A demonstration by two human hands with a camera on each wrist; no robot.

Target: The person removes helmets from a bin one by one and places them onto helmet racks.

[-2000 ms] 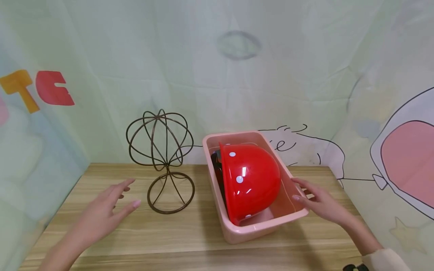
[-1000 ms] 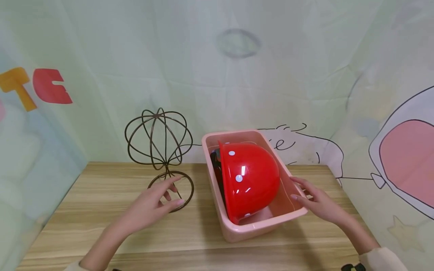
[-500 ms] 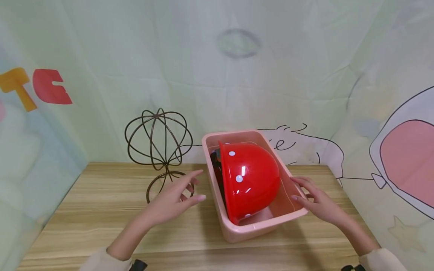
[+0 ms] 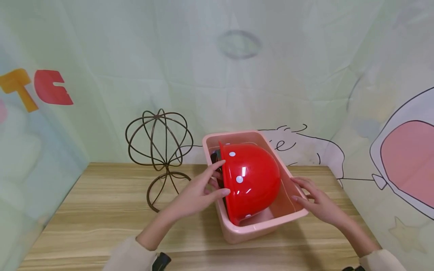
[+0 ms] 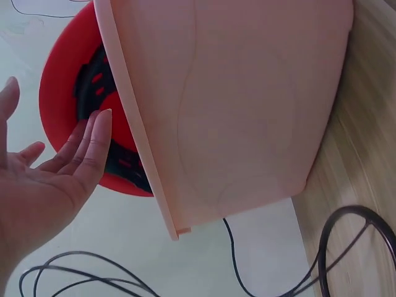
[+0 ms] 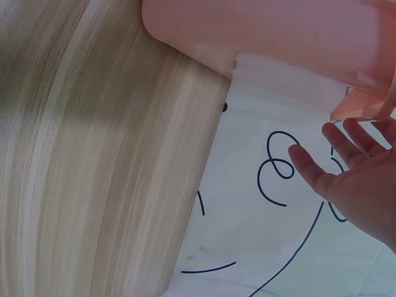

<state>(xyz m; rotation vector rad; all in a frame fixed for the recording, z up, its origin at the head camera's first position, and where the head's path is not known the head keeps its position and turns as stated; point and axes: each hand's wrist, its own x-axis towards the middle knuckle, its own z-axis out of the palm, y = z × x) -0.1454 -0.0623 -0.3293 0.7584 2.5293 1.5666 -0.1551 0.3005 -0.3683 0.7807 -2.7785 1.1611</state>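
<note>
A glossy red helmet (image 4: 257, 180) with white dots lies on its side in a pink plastic bin (image 4: 271, 223), its opening facing left. Black padding (image 5: 93, 83) shows inside it in the left wrist view. My left hand (image 4: 198, 192) is at the helmet's brim, thumb and index finger near the edge, other fingers extended toward the inside. Its fingers look fairly straight, thumb apart. My right hand (image 4: 322, 205) holds the bin's right rim, thumb on the inner side and fingers (image 6: 356, 145) on the outer side.
Left of the bin, a dark wire stand (image 4: 166, 165) with a globe-shaped top and a ring base stands on the wooden table (image 4: 101, 214). A printed cloth backdrop (image 4: 135, 64) rises behind and at both sides.
My left hand has moved right, from left of the wire stand, passing in front of it, to the helmet's brim. The right hand stays on the bin's rim; helmet and bin have not moved.
</note>
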